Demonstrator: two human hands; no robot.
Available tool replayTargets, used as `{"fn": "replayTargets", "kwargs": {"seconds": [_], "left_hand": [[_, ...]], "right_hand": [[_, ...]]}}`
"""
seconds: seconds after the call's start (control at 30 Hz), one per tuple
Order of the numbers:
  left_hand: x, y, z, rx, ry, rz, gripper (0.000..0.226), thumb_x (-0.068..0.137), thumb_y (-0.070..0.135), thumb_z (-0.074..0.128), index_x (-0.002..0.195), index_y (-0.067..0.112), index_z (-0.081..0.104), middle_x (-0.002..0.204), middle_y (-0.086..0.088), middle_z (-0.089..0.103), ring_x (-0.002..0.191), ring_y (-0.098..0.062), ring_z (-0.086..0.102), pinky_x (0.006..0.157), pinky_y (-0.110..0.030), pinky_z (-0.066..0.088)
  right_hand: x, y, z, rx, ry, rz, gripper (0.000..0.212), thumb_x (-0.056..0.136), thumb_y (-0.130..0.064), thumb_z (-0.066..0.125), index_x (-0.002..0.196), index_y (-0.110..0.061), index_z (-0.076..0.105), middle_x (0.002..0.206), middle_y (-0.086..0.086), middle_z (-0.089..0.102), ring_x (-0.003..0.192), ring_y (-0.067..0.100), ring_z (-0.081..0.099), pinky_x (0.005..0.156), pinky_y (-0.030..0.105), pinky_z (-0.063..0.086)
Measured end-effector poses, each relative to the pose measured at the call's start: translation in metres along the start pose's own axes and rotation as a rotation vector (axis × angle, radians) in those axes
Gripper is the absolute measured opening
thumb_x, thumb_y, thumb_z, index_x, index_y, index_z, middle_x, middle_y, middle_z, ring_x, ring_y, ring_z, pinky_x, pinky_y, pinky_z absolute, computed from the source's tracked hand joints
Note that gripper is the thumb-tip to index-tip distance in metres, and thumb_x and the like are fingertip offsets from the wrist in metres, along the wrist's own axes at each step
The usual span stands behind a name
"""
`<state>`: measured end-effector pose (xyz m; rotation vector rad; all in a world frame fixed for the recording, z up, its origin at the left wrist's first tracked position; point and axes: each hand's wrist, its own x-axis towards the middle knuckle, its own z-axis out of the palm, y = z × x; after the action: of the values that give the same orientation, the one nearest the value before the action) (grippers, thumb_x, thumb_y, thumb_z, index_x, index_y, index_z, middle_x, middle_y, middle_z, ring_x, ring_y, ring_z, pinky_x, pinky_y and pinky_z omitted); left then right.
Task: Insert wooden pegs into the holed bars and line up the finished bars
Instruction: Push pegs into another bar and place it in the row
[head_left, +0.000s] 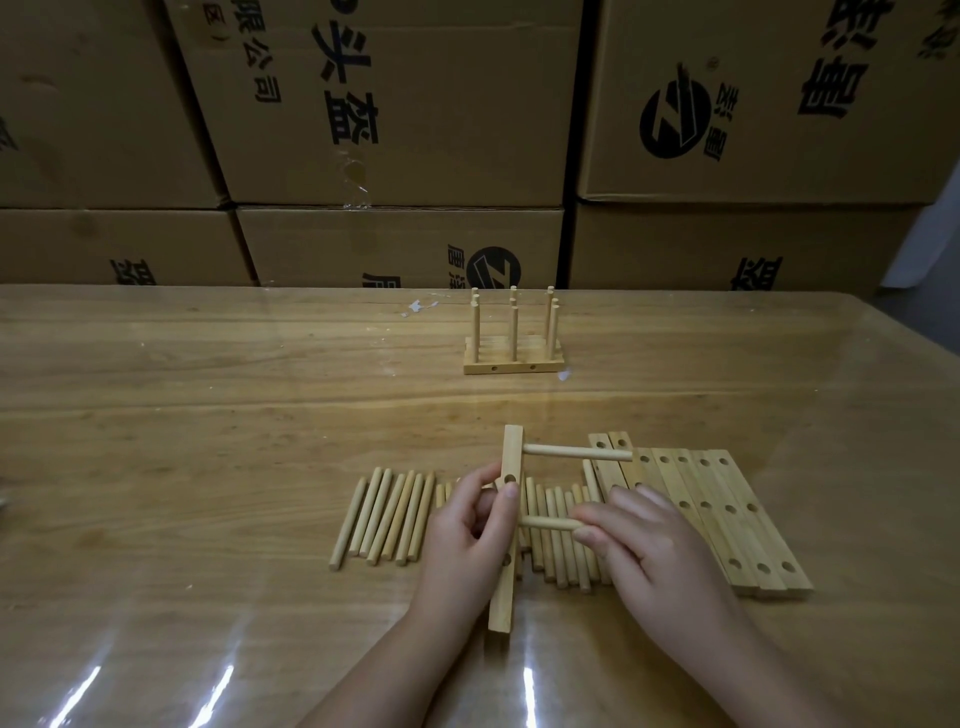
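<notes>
1. The left hand (467, 525) grips a bar (511, 457) at its middle, with the thumb on the face turned to the camera and the fingers curled round the far side
2. The bar points away from the person, above the table (208, 415); whether its near end touches the table cannot be told
3. A top peg (576, 453) sits in the bar's far hole and sticks out level to the right
4. The right hand (654, 551) pinches a second peg (545, 523) between thumb and fingertips; the other fingers are loosely bent
5. The second peg lies level, its left end against the bar's right side at the middle; how deep it sits is hidden
6. Loose pegs (384, 514) lie side by side on the table, left of the left hand, and more lie under and between the hands
7. Empty bars (727, 519) lie flat, edge to edge, just right of the right hand, holes facing up
8. Finished bars (511, 364) stand in a tight row far back on the table, their pegs upright
9. Printed boxes (389, 104) are stacked behind the table
</notes>
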<state>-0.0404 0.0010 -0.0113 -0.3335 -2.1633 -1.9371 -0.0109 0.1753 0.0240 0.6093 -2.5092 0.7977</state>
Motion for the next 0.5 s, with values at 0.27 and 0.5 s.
{"fn": "replayTargets", "kwargs": {"seconds": [0.27, 0.5], "left_hand": [[-0.0008, 0.0019, 0.0006, -0.021, 0.001, 0.034, 0.024, 0.084, 0.037, 0.053, 0.107, 0.031, 0.059, 0.058, 0.012, 0.054, 0.054, 0.004, 0.048, 0.052, -0.012, 0.039], [-0.0030, 0.0015, -0.0008, 0.033, 0.004, 0.098, 0.023, 0.086, 0.035, 0.053, 0.109, 0.034, 0.057, 0.063, 0.011, 0.056, 0.056, 0.001, 0.050, 0.053, -0.014, 0.041]], "right_hand": [[-0.0002, 0.0016, 0.0009, 0.172, -0.044, 0.136, 0.023, 0.085, -0.027, 0.050, 0.092, -0.022, 0.072, 0.069, -0.025, 0.051, 0.079, -0.003, 0.049, 0.070, 0.011, 0.034], [-0.0019, 0.0055, 0.0020, 0.234, -0.086, 0.209, 0.016, 0.088, -0.017, 0.059, 0.092, -0.028, 0.071, 0.074, -0.026, 0.059, 0.086, -0.002, 0.054, 0.073, 0.006, 0.036]]}}
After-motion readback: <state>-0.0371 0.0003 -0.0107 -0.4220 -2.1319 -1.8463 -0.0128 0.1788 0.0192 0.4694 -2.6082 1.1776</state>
